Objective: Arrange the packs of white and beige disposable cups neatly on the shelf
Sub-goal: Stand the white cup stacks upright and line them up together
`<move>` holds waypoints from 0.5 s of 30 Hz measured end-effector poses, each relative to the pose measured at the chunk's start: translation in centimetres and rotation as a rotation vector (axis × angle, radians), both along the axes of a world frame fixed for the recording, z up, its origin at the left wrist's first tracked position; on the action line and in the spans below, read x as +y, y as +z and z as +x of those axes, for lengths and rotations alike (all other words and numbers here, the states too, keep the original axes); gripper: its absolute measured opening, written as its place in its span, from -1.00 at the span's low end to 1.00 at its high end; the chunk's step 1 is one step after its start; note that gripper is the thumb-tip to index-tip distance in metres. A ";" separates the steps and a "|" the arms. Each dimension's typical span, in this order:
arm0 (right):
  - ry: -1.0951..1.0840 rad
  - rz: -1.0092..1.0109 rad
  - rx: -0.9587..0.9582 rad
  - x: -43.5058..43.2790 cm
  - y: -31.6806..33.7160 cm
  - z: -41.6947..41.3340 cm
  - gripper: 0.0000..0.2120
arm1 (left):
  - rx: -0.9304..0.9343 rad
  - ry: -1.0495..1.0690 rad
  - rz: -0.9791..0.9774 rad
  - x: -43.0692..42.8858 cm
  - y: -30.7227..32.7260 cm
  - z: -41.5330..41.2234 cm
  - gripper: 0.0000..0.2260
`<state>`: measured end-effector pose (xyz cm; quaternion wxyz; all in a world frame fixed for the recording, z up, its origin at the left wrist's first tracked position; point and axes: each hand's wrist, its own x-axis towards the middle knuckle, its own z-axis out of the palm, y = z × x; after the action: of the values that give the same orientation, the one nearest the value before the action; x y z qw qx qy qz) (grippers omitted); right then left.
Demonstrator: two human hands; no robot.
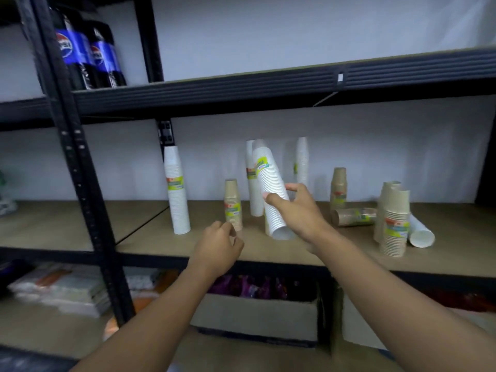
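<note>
My right hand (296, 210) grips a tall white cup pack (268, 181), tilted with its open end low near the shelf board (80, 226). My left hand (218, 244) hovers loosely curled, holding nothing, just in front of a short beige cup pack (233, 202). Other white packs stand upright at the left (176, 191), behind the held one (251, 170) and further back (302, 162). On the right a beige pack stands (338, 187), one lies on its side (354, 216), two stand at the front (396, 222), and a white pack lies behind them (420, 233).
A black upright post (77, 167) divides the shelf on the left. The upper shelf beam (268, 87) runs overhead, with cola bottles (88, 52) on it. Below are cardboard boxes (257, 318) and stacked packets (61, 288).
</note>
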<state>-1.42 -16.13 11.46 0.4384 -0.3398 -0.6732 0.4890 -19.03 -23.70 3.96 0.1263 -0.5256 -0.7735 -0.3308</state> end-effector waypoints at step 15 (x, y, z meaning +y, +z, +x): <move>0.426 0.041 -0.046 2.0 -6.5 -14.0 -0.33 | -0.086 0.269 -0.184 -1.7 -4.9 -13.5 -0.82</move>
<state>-15.46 -14.15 4.99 0.3164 -0.1917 -0.7496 0.5488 -32.57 -25.43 -0.89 0.0876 -0.4120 -0.8687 -0.2607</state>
